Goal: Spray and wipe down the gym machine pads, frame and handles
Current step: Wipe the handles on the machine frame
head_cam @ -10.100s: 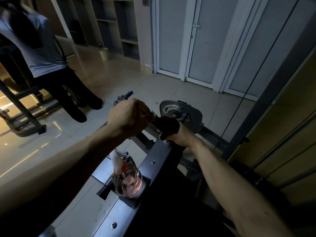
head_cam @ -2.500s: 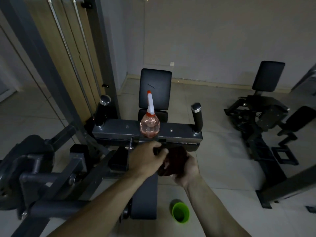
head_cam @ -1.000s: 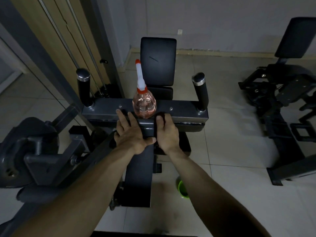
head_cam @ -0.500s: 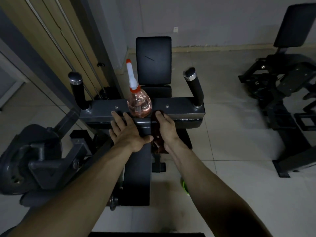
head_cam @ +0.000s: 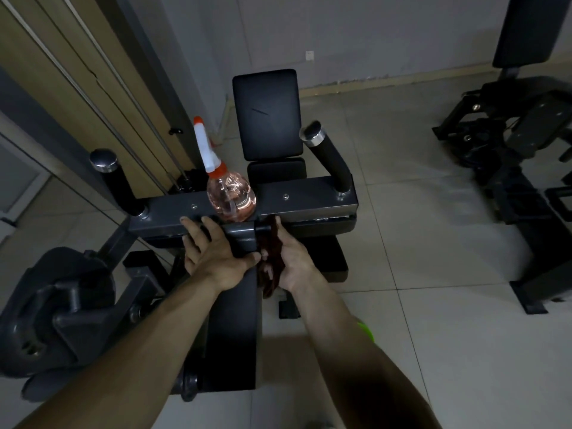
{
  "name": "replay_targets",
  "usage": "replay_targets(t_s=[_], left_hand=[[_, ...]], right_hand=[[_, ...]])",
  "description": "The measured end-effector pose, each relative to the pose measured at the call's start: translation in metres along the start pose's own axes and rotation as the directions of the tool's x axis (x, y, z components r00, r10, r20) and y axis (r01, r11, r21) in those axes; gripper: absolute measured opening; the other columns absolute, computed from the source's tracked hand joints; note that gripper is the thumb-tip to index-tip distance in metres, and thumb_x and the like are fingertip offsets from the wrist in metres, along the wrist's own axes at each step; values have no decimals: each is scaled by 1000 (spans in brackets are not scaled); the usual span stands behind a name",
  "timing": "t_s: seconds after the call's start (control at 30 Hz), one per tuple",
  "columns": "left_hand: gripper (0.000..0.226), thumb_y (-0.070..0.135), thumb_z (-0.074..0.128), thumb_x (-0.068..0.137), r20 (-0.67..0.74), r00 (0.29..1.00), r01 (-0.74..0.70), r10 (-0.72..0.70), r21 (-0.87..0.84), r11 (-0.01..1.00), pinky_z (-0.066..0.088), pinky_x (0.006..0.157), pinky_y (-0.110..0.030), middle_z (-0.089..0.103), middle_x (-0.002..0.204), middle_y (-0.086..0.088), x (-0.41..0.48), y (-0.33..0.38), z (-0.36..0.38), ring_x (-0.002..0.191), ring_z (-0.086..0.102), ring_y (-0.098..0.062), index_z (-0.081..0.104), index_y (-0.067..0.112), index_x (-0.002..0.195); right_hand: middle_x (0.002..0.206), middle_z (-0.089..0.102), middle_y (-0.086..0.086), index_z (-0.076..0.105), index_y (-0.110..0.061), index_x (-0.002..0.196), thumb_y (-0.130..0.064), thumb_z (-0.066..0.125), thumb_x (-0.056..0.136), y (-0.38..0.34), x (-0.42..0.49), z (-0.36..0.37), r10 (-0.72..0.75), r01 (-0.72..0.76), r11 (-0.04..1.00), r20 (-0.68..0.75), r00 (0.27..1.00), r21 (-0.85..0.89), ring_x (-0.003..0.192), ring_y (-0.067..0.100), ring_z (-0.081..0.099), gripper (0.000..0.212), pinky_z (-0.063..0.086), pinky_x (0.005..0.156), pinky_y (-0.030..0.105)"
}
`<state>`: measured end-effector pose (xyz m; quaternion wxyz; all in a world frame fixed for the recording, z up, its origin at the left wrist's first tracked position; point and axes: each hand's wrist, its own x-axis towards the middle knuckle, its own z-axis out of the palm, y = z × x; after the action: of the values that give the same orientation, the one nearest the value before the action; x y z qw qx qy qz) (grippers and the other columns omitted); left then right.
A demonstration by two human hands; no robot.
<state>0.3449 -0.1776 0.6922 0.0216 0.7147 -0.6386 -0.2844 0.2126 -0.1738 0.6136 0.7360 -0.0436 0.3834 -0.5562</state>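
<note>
Mid-wipe, frame stage. Left hand (head_cam: 216, 253) flat, fingers straight, on centre beam (head_cam: 236, 323). Right hand (head_cam: 295, 258) presses dark cloth (head_cam: 272, 249) against beam side. Spray bottle (head_cam: 230, 196) stands on crossbar (head_cam: 309, 198). Handles (head_cam: 328, 161), back pad (head_cam: 267, 113) seemingly not yet wiped.

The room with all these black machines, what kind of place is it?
Most likely a gym. There is a machine with a back pad and upright grip handles, what looks like a weight plate beside it, and another padded machine nearby.
</note>
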Motion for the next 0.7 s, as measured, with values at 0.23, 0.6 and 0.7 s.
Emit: replay_targets(t_s=[0.23,0.6,0.7], left_hand=[[135,63,77,80,-13,1000,12,-12,12,1000,-2,126,-51,-52,154,-1,-1,2,0,154,-25,-33,-26,25,158],[135,61,77,80,-6,1000,6,-6,3,1000,-2,126,-52,-53,153,0,0,0,-2,153,-26,-33,-27,25,158],[135,61,78,80,-26,1000,3,-3,7,1000,-1,126,-51,-53,153,-1,1,-1,1,153,-25,-34,-26,25,159]], right_hand=[[141,61,23,68,-5,133,-37,69,99,9,-5,-12,-15,17,998,-19,1000,56,122,33,59,47,41,116,47],[151,49,-4,35,-55,148,-43,42,109,30,-12,0,-604,559,552,165,780,-619,131,-3,50,41,44,107,17],[150,49,3,40,-30,152,-40,44,109,22,1,-9,-645,567,222,317,696,-793,128,3,50,44,41,101,11]])
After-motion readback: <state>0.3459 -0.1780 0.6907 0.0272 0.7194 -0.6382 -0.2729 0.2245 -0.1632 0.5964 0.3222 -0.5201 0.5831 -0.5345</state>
